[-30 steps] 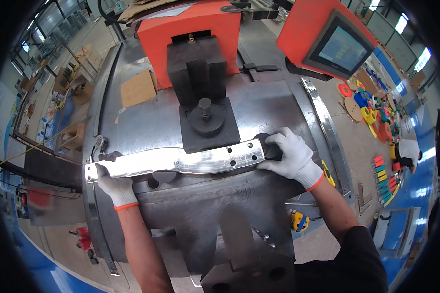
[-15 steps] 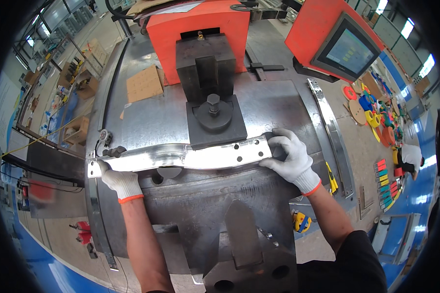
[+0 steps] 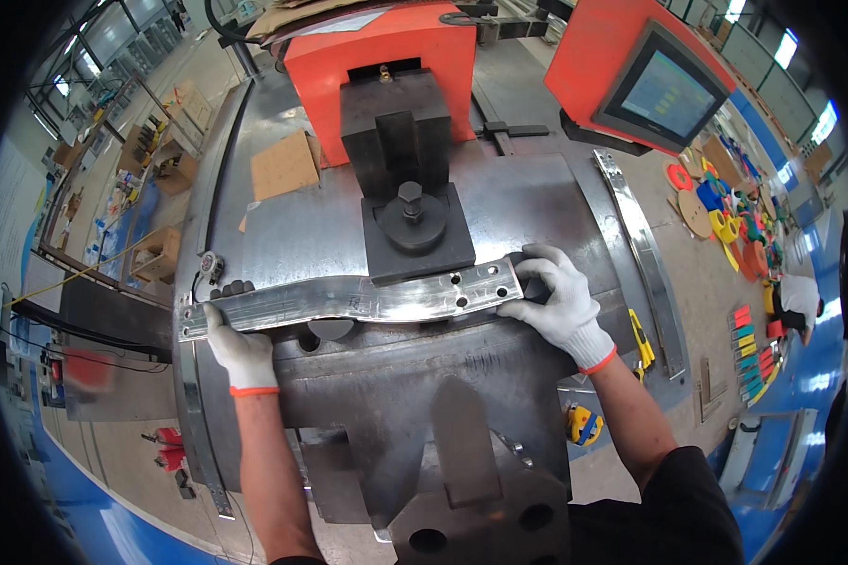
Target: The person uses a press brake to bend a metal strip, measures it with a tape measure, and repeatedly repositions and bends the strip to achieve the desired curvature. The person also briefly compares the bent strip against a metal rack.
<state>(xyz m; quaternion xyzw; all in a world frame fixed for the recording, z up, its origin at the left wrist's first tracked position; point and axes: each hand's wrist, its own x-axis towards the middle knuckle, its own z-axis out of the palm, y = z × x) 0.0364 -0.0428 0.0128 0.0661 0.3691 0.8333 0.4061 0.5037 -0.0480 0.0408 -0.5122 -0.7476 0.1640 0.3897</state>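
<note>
Little has moved in the last half second, but the white glare has gone from the face of the metal bar (image 3: pixel 377 298), which suggests it has been rolled slightly between the hands. The bar lies just on the person's side of the bolted block (image 3: pixel 415 235), its far edge close along it; whether the two touch, I cannot tell. The hands are well apart, both clasping the bar: the left hand (image 3: pixel 241 348) pinches the end to the left of the block, thumb on top, and the right hand (image 3: pixel 561 303) takes the end to its right, beside a dark round piece (image 3: pixel 518 260). Holding both ends probably steadies its roll and slant while leaving the bent middle free before the block. The long axis runs left to right past the block in a shallow S, the four-holed right end pointing slightly farther from the person.
</note>
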